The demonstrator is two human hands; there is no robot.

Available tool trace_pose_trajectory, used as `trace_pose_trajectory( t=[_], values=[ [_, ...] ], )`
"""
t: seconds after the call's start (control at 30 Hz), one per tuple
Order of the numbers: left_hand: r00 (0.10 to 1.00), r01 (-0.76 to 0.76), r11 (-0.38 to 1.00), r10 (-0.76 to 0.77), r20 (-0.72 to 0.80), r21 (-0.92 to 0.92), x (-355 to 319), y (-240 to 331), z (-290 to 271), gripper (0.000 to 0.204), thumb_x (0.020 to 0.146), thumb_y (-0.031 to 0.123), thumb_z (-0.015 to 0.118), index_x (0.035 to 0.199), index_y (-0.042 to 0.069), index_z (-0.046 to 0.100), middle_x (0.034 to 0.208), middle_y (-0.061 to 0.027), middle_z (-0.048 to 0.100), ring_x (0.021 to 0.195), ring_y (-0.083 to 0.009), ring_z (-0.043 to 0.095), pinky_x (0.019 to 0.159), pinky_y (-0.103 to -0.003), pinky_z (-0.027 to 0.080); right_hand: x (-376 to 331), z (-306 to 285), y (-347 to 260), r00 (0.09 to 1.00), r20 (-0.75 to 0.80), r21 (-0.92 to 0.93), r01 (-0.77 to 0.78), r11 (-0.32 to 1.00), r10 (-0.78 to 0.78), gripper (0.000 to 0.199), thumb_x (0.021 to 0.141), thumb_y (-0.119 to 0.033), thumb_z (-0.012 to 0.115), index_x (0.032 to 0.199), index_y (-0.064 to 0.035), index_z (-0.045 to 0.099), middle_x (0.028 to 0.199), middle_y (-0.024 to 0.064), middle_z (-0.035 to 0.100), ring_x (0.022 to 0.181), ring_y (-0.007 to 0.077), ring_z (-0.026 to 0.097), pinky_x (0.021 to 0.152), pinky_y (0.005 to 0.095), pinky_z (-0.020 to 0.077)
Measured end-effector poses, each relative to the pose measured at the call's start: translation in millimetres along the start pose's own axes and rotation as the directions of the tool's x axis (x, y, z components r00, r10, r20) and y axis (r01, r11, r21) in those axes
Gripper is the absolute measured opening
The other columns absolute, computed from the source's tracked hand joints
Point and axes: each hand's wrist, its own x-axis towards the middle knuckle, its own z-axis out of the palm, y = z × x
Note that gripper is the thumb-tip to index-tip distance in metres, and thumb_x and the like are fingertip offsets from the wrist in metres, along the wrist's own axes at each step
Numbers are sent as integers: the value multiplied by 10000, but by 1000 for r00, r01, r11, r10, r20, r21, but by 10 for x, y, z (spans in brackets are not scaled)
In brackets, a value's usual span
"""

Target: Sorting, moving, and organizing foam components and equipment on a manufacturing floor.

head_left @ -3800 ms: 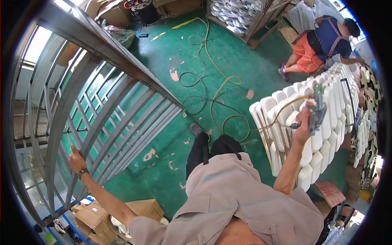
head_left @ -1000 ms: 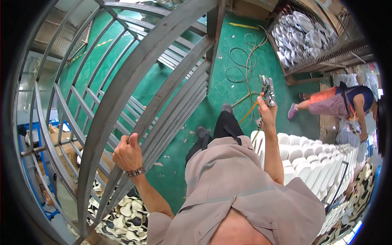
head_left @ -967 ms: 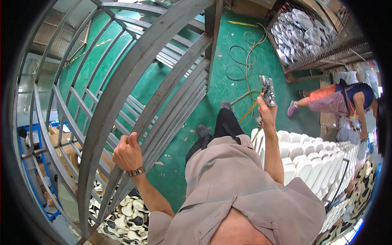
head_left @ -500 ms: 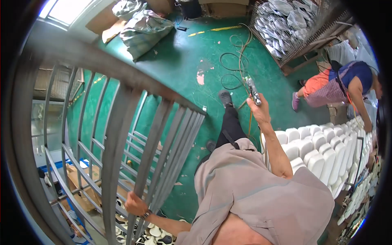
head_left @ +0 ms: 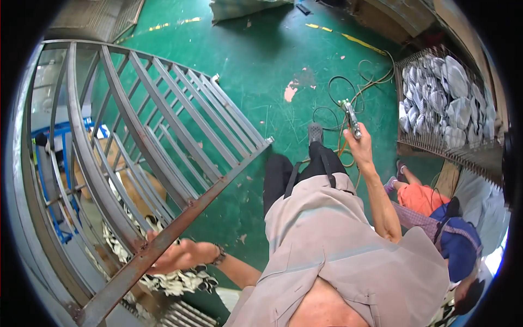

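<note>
My left hand grips the rusty edge bar of a large grey metal grille frame that leans over the green floor at my left. My right hand is stretched forward and closed around a small metal hand tool with an orange hose or cable trailing from it across the floor. My legs in dark trousers and one shoe show below the tool.
A wire rack filled with pale moulded pieces stands at the right. Another person in orange and blue crouches at my right. Cardboard boxes and a blue cart lie behind the grille. Sacks lie at the far end.
The view has swung left and the stacked white pieces have left the picture. My left hand has slid along the grille's edge bar. My right hand still holds the tool out front.
</note>
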Motion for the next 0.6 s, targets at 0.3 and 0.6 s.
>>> trace_pose_trajectory(
  t=[0.3,0.6],
  values=[
    [982,188,965,-182,-50,180,-492,-199,498,529,951,281,686,1264,-81,459,1022,-127,681,974,-260,645,924,-419,503,620,-35,-2,982,151,5,-119,993,117,209,897,-153,722,1036,-33,623,724,-50,441,651,72,396,561,272,363],
    [971,230,945,-205,-126,234,-452,-115,596,325,976,264,651,936,-57,685,1014,-94,687,970,-229,594,979,-391,415,865,257,-68,965,244,-96,-75,993,96,215,888,-138,725,1055,-41,629,734,-34,466,656,82,412,567,277,377]
  ],
)
